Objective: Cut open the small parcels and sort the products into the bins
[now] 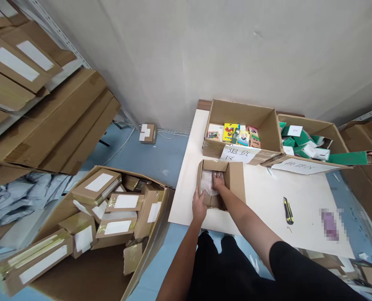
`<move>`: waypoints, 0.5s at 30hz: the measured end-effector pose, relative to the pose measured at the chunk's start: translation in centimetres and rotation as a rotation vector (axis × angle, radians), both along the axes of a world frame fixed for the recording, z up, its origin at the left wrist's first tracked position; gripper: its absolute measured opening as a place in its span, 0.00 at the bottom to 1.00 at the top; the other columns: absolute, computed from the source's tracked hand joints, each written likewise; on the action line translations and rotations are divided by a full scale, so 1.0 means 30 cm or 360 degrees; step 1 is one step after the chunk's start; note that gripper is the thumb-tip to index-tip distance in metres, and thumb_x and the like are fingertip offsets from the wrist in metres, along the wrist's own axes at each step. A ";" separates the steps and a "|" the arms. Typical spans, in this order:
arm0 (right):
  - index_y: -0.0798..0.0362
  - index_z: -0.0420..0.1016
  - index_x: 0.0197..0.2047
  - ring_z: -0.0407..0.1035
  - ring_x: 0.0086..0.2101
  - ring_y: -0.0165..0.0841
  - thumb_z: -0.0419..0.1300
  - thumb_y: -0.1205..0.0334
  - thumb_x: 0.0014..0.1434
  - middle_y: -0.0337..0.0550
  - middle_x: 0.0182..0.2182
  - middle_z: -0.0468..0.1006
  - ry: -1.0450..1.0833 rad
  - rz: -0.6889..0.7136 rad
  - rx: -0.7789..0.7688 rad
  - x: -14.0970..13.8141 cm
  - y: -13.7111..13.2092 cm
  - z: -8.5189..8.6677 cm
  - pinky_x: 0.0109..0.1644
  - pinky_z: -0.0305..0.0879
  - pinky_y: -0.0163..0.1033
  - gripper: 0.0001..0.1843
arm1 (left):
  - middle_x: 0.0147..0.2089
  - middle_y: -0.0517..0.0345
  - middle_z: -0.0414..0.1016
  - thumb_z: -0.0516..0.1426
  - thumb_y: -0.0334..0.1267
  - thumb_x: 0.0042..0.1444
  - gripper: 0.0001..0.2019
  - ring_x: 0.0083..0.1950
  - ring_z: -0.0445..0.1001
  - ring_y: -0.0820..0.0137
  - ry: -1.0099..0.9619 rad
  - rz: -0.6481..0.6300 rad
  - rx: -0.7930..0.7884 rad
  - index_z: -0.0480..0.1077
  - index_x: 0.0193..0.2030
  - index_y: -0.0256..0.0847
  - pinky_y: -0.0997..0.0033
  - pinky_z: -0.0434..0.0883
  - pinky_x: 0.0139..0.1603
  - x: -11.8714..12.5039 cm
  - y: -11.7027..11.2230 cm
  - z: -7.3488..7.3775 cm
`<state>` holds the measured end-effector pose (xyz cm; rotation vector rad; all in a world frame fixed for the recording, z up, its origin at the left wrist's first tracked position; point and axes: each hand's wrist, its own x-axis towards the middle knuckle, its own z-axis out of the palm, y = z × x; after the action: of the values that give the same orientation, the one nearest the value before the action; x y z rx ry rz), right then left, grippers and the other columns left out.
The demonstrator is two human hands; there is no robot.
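Note:
An open cardboard box (237,182) stands on the white table, one flap folded out to the right. My left hand (199,205) grips its near left wall, fingers over the edge. Inside lies a clear bubble-wrapped bundle (207,184); what it wraps cannot be made out. My right hand (217,181) reaches into the box and its fingers close on the bundle's right edge. A yellow-and-black utility knife (288,210) lies on the table to the right, apart from both hands.
Behind the box stand a carton of small colourful boxes (242,152) and another carton of green and white boxes (311,167). A large carton of taped parcels (165,209) is at the left, below shelves of parcels (13,62). A blurred purple item (330,224) lies on the table (257,213).

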<state>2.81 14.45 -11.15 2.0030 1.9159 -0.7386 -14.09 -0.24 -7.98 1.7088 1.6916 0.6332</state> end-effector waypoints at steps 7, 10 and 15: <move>0.58 0.74 0.64 0.67 0.62 0.51 0.71 0.69 0.53 0.64 0.62 0.75 0.0095 0.0058 -0.0010 -0.042 -0.055 0.048 0.68 0.59 0.52 0.35 | 0.84 0.54 0.44 0.56 0.19 0.48 0.44 0.83 0.49 0.53 0.0040 0.0008 -0.0012 0.66 0.74 0.47 0.46 0.59 0.80 0.001 0.001 -0.018; 0.56 0.80 0.56 0.75 0.53 0.45 0.64 0.74 0.56 0.57 0.55 0.82 0.0216 0.0159 0.0009 -0.054 -0.103 0.119 0.61 0.66 0.44 0.24 | 0.84 0.53 0.47 0.56 0.20 0.46 0.44 0.82 0.51 0.52 -0.0005 0.0038 0.0016 0.68 0.73 0.47 0.46 0.59 0.80 -0.005 0.013 -0.024; 0.51 0.86 0.48 0.77 0.47 0.41 0.62 0.76 0.55 0.48 0.47 0.85 0.0657 0.0326 0.0296 0.015 -0.104 0.313 0.55 0.68 0.39 0.20 | 0.82 0.53 0.53 0.56 0.20 0.44 0.44 0.82 0.53 0.53 -0.0035 0.0114 0.0014 0.69 0.72 0.45 0.51 0.61 0.79 -0.017 0.039 -0.009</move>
<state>3.27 11.32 -1.76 1.8191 2.4610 -1.0131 -14.59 0.93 -8.26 1.6472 1.7438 0.6907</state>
